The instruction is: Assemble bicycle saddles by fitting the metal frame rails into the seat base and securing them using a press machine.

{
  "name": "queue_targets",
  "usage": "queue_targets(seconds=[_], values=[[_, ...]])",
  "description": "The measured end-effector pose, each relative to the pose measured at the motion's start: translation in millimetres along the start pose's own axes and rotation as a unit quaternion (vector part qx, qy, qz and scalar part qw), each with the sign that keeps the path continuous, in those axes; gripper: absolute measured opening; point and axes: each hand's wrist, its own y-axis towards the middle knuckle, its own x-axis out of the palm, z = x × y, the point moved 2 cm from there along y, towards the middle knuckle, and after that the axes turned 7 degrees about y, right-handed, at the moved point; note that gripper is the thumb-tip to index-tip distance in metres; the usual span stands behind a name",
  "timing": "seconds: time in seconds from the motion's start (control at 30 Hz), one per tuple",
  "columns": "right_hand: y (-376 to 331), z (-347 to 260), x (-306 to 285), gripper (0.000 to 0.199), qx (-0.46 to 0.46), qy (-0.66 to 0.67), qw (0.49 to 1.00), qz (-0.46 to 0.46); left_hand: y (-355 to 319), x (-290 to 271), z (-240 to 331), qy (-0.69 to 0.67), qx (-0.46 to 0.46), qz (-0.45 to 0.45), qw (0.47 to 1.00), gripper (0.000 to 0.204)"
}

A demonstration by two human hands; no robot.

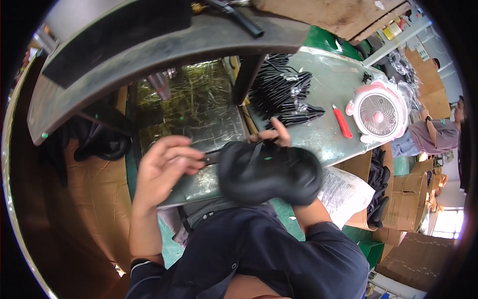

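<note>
A black padded bicycle saddle (271, 174), smeared by motion, is held up in front of my body. My right hand (273, 133) grips it from behind; the saddle covers most of that hand, and a few fingers show above its far edge. At the saddle's left side a short dark strip (211, 158) with small shiny spots sticks out. Whether this strip is joined to the saddle I cannot tell. The fingertips of my left hand (169, 167) are closed on the strip's left end.
A dark press-like machine frame (209, 47) arches over a scratched plate (199, 109). Black bent rods (284, 92) lie heaped on the green table (326, 82), near a red-handled cutter (342, 122) and a pink-white fan (377, 115). Cartons (406, 199) and another person (435, 134) are at right.
</note>
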Motion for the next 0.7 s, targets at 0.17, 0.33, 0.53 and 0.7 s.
queue_targets(seconds=[0.17,0.33,0.53,0.7], values=[[94,-66,-67,0.049,0.098,-0.180,0.974,0.094,-18,-52,-20,0.106,-0.054,0.133,0.984,0.027],[217,-80,-126,0.052,0.091,-0.026,0.975,0.200,-16,-68,-20,0.149,-0.053,0.198,0.967,0.025],[180,-73,-125,0.057,-0.128,-0.710,0.670,-0.176,-97,-170,-49,0.199,-0.119,0.449,0.863,0.037],[190,-55,-120,0.012,-0.124,-0.820,0.495,-0.259,-92,-243,-69,0.170,-0.223,0.520,0.807,0.098]])
